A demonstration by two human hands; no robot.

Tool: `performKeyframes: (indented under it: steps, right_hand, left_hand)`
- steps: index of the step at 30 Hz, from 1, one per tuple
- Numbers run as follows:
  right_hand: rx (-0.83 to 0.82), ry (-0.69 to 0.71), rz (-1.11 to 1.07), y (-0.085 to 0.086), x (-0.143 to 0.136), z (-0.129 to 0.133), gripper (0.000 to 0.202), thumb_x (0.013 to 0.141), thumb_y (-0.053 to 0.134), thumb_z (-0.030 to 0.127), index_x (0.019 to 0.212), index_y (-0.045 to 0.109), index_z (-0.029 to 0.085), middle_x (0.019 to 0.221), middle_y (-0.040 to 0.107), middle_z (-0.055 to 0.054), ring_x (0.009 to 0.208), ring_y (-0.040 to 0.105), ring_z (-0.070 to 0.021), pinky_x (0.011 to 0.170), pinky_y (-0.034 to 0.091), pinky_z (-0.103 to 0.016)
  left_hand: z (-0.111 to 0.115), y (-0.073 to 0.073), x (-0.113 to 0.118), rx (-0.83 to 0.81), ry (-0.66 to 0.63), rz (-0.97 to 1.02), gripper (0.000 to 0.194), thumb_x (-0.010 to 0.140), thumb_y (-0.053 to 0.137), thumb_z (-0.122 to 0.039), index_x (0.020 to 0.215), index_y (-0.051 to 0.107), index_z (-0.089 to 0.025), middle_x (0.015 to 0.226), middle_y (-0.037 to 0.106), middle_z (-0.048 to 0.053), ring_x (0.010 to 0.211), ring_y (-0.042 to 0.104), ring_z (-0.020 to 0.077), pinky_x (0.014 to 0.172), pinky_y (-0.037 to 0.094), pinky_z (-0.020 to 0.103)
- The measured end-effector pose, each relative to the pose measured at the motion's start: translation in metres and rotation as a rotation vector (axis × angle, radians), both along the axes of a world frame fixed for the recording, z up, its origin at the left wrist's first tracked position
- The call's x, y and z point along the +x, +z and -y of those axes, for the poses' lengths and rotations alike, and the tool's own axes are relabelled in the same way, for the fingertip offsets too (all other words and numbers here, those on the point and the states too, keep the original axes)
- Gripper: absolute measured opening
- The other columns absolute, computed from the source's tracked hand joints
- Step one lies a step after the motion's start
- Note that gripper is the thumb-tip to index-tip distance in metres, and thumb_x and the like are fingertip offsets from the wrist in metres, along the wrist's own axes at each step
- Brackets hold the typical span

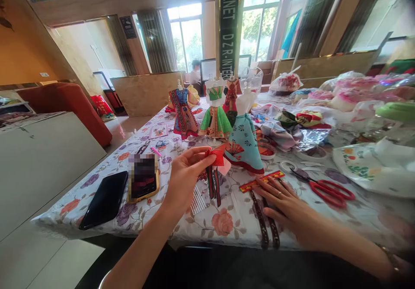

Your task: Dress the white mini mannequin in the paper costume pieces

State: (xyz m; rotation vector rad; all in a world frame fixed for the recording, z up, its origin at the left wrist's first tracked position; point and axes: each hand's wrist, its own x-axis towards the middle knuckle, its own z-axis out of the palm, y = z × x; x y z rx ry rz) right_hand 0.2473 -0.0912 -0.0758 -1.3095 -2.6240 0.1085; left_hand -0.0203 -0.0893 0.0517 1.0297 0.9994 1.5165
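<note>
My left hand (197,161) pinches a small red piece of fabric (219,157) above the table. Below it hang or lie dark striped ribbons (212,186); whether they join the red piece I cannot tell. A pale pink scrap (226,168) shows just behind. Lying flat with fingers stretched, my right hand (278,196) touches a red and yellow patterned strip (259,182). Two dark brown patterned ribbons (259,226) extend from under that strip towards the table's near edge. Beside the left wrist is a sheet of white beads (197,201).
Red-handled scissors (330,192) lie right of my right hand. Small dress forms wear a teal skirt (244,144), a green dress (215,122) and a blue-pink dress (184,114). Two phones, one black (105,198), one yellow-cased (157,184), lie left. Bagged fabrics (353,92) crowd the right.
</note>
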Motion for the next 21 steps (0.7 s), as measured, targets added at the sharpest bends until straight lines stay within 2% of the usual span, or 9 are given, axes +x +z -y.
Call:
performKeyframes:
  steps: [5, 9, 14, 19, 21]
  right_hand:
    - [0.108, -0.036, -0.013, -0.016, 0.008, -0.028, 0.054, 0.095, 0.036, 0.044, 0.146, 0.025, 0.033, 0.15, 0.032, -0.003, 0.14, 0.02, -0.033, 0.108, 0.026, -0.063]
    - [0.095, -0.049, 0.019, -0.018, 0.013, -0.045, 0.053, 0.095, 0.033, 0.048, 0.145, 0.031, 0.031, 0.15, 0.032, -0.005, 0.139, 0.02, -0.0351, 0.108, 0.022, -0.064]
    - [0.001, -0.059, -0.018, -0.009, 0.018, -0.052, 0.055, 0.093, 0.034, 0.054, 0.14, 0.042, 0.027, 0.15, 0.033, -0.005, 0.141, 0.015, -0.0338, 0.111, 0.019, -0.061]
    - [-0.071, -0.064, -0.081, 0.008, 0.019, -0.047, 0.063, 0.092, 0.031, 0.056, 0.139, 0.044, 0.017, 0.151, 0.03, -0.011, 0.142, 0.014, -0.0315, 0.114, 0.018, -0.056]
    - [-0.066, -0.06, -0.122, 0.017, 0.019, -0.045, 0.065, 0.093, 0.03, 0.056, 0.141, 0.04, 0.014, 0.152, 0.027, -0.012, 0.142, 0.014, -0.0295, 0.115, 0.017, -0.054]
  left_hand:
    - [0.0, 0.004, -0.004, 0.006, 0.011, 0.021, 0.024, 0.059, 0.081, -0.017, 0.081, 0.071, -0.018, 0.073, 0.073, 0.0, 0.065, 0.068, 0.009, 0.06, 0.051, 0.015]
    - [-0.001, 0.006, -0.005, 0.036, 0.008, 0.042, 0.023, 0.059, 0.081, -0.016, 0.08, 0.071, -0.017, 0.072, 0.073, 0.001, 0.065, 0.068, 0.0095, 0.062, 0.052, 0.017]
    - [-0.002, 0.007, -0.005, 0.026, 0.017, 0.032, 0.024, 0.058, 0.081, -0.017, 0.08, 0.071, -0.017, 0.072, 0.073, 0.001, 0.064, 0.068, 0.0104, 0.06, 0.052, 0.017]
    - [-0.002, 0.007, -0.004, 0.017, 0.023, 0.011, 0.027, 0.057, 0.082, -0.018, 0.081, 0.07, -0.016, 0.071, 0.072, 0.002, 0.064, 0.068, 0.0117, 0.061, 0.052, 0.019]
    - [-0.003, 0.006, -0.002, 0.015, 0.009, 0.004, 0.027, 0.057, 0.082, -0.017, 0.081, 0.07, -0.015, 0.071, 0.072, 0.001, 0.064, 0.068, 0.0119, 0.062, 0.052, 0.019]
